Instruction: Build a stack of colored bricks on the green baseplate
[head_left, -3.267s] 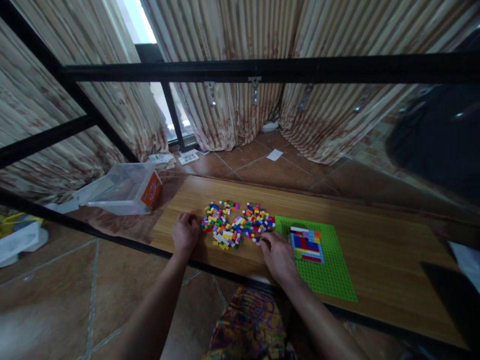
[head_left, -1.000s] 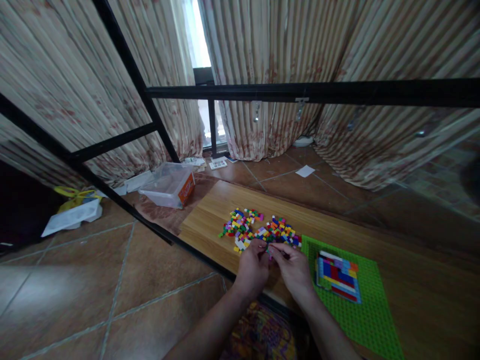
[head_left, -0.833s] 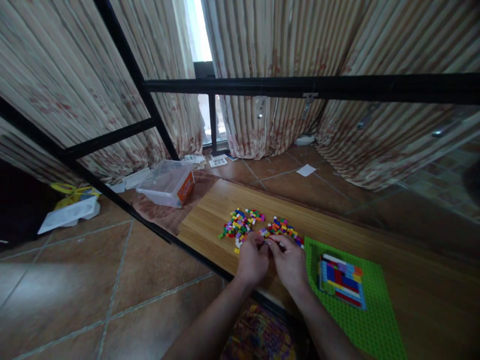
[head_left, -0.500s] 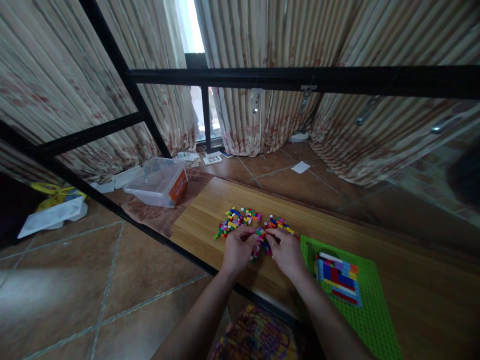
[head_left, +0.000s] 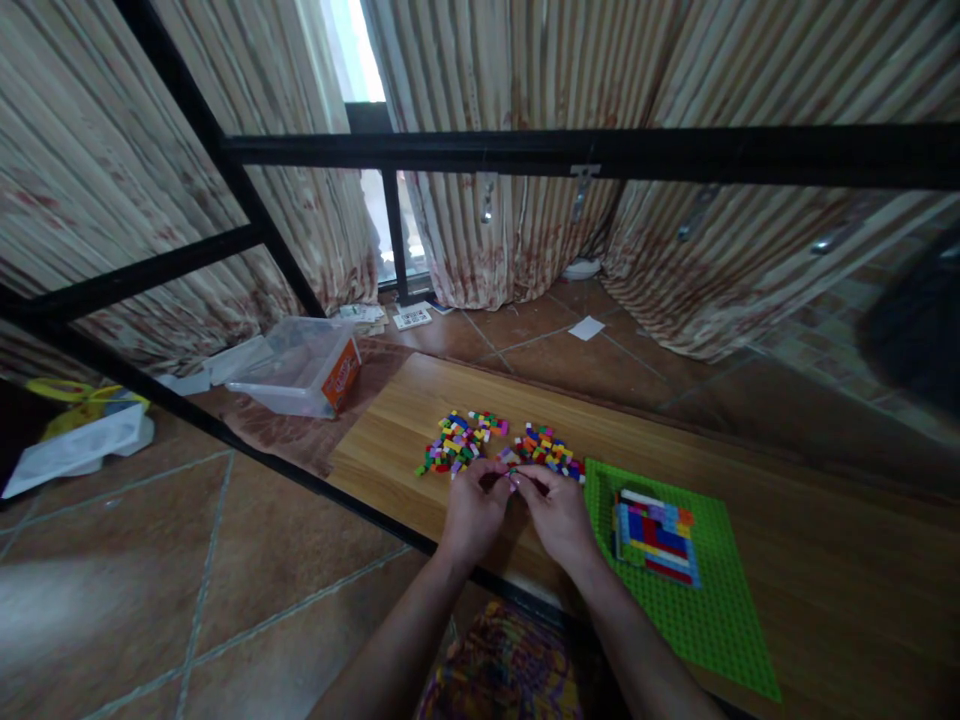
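Observation:
A heap of small coloured bricks (head_left: 480,445) lies on the wooden table (head_left: 787,520). My left hand (head_left: 471,508) and my right hand (head_left: 556,515) meet at the heap's near edge, fingertips pinched together on small bricks I can barely make out. To the right lies a green baseplate (head_left: 697,610) with a patch of blue, red, yellow and white bricks (head_left: 654,528) pressed onto it.
A clear plastic box with an orange label (head_left: 300,365) sits on the floor left of the table. Black metal bars (head_left: 525,150) cross the view above. Curtains hang behind, papers lie on the tiled floor, and a white bag (head_left: 75,445) is at far left.
My left hand came from the heap's left side to join the right hand at its near edge. Both hands now pinch together there; the camera shifted slightly.

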